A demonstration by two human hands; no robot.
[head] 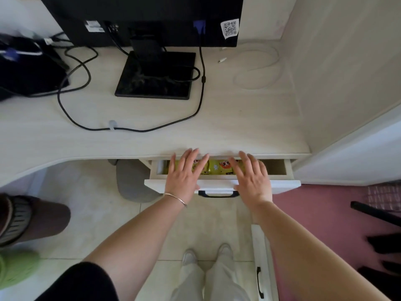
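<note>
Left hand, right hand, fingers straight.

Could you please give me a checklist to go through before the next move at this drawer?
1. Drawer open wide enough: only part way, and the desk edge overhangs it: not ok.
2. Yellow packets in view between the hands: ok.
3. Left hand free, fingers straight: ok.
4. Right hand free, fingers straight: ok.
5. Hands touching the packets: cannot tell.
6. Handle unblocked, nothing grips it: ok.
</note>
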